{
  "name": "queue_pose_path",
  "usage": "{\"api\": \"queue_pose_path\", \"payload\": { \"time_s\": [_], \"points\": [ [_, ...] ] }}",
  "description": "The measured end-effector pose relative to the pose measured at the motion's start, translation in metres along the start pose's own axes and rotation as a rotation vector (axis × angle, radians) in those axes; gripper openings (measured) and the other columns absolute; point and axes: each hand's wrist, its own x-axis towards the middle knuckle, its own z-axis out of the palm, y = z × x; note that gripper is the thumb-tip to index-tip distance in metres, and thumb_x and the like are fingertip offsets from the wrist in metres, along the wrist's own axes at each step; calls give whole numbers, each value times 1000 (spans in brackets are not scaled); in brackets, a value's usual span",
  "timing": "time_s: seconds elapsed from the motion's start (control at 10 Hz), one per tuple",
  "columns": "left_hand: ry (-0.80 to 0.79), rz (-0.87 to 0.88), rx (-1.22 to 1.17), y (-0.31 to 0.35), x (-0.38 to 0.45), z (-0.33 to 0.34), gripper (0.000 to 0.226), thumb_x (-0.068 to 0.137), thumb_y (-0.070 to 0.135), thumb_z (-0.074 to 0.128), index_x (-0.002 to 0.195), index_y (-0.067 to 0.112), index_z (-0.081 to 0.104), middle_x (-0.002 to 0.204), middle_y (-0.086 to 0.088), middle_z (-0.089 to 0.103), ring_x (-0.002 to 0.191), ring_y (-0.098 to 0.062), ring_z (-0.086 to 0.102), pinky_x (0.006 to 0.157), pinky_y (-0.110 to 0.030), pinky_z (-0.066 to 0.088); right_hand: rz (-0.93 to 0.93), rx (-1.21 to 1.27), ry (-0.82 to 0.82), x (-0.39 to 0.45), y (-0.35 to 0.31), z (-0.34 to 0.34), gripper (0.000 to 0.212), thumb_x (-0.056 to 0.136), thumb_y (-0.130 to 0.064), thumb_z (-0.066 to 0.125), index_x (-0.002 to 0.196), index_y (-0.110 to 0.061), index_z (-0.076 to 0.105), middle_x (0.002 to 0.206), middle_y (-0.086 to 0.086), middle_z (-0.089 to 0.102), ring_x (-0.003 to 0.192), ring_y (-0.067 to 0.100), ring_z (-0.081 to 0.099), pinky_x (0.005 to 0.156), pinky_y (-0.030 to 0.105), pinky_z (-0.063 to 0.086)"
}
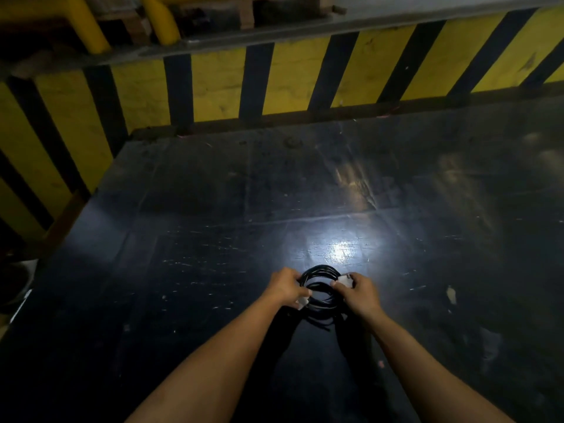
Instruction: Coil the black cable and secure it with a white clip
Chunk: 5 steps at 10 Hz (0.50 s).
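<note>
The black cable is wound into a small round coil, held just above the dark table between both hands. My left hand grips the coil's left side, and a white clip shows at its fingertips on the strands. My right hand grips the right side, with a second white clip pinched between thumb and fingers against the cable. Loose cable ends stick out below the coil toward me. The parts of the coil under my fingers are hidden.
The dark, scratched table stretches wide around the hands, with a bright light reflection just beyond the coil. A yellow and black striped barrier runs along the far edge and the left side. A small pale scrap lies to the right.
</note>
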Motion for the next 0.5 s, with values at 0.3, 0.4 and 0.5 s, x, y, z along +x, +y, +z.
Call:
{"api": "queue_pose_path", "payload": {
  "time_s": [0.3, 0.4, 0.5],
  "points": [
    [117, 116, 241, -9, 22, 4, 25, 79, 25, 74, 98, 9, 69, 89, -5, 71, 68, -12, 63, 56, -16, 49, -41, -212, -17, 17, 4, 5, 45, 79, -30, 73, 114, -6, 58, 116, 13, 64, 95, 18, 55, 76, 22, 37],
    [159, 95, 257, -16, 21, -3, 42, 77, 39, 73, 106, 10, 65, 102, -6, 67, 90, -21, 63, 77, -30, 50, -39, -250, -36, 11, 5, 2, 61, 78, -34, 73, 126, -7, 47, 125, 15, 57, 110, 25, 55, 84, 29, 42],
    [208, 70, 134, -33, 2, -13, 44, 79, 38, 72, 110, 9, 62, 103, -9, 66, 91, -21, 61, 76, -30, 49, -25, -126, 19, 2, -2, -20, 72, 76, -34, 75, 133, -9, 39, 129, 17, 52, 110, 29, 57, 88, 37, 49]
  ]
}}
